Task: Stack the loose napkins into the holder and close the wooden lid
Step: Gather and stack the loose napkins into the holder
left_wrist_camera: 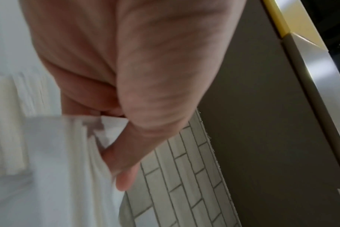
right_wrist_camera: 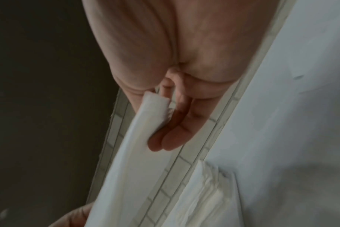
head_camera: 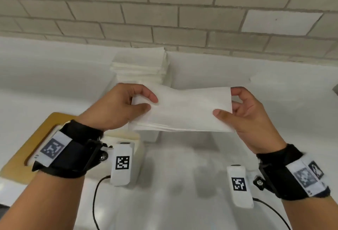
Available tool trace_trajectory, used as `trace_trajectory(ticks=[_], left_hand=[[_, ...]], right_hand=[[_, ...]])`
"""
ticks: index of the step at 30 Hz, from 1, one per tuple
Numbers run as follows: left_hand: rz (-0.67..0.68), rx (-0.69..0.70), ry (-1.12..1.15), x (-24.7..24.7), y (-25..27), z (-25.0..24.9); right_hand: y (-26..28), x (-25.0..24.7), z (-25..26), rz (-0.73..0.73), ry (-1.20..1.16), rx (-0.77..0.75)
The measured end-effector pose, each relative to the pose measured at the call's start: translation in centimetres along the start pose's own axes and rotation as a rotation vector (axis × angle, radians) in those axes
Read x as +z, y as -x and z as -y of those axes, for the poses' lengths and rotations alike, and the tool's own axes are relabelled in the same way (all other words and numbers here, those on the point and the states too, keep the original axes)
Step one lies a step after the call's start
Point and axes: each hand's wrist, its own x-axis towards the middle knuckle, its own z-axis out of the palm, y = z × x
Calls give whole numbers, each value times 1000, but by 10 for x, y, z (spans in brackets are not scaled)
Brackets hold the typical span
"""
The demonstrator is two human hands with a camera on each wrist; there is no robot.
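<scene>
Both hands hold a flat batch of white napkins [head_camera: 184,112] level above the counter in the head view. My left hand [head_camera: 149,103] pinches its left end between thumb and fingers, and my right hand [head_camera: 226,102] pinches its right end. The wrist views show the same grips: left thumb on the napkins [left_wrist_camera: 64,161], right fingers [right_wrist_camera: 171,135] under the napkin edge [right_wrist_camera: 134,145]. A pile of loose napkins [head_camera: 140,65] sits behind, against the wall. The wooden lid [head_camera: 20,158] with a slot lies flat at the left, partly under my left wrist. A white holder [head_camera: 150,136] shows below the batch, mostly hidden.
A tiled wall [head_camera: 164,10] runs along the back of the white counter [head_camera: 256,76]. Black cables [head_camera: 94,202] trail from the wrist cameras near the front edge.
</scene>
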Motion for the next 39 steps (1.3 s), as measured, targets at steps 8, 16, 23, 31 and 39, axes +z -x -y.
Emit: trace_trajectory(ticks=[8, 16, 23, 31, 39], left_hand=[[131, -211, -235, -93, 63, 84], [317, -183, -533, -118, 78, 119], [341, 33, -908, -121, 90, 135], [320, 42, -1068, -104, 93, 139], [2, 166, -829, -90, 52, 62]], right_hand=[[14, 116, -13, 312, 347, 198], [4, 195, -28, 635, 1101, 176], [4, 216, -27, 597, 1642, -105], [8, 211, -51, 694, 1542, -210], [-22, 166, -30, 252, 594, -89]])
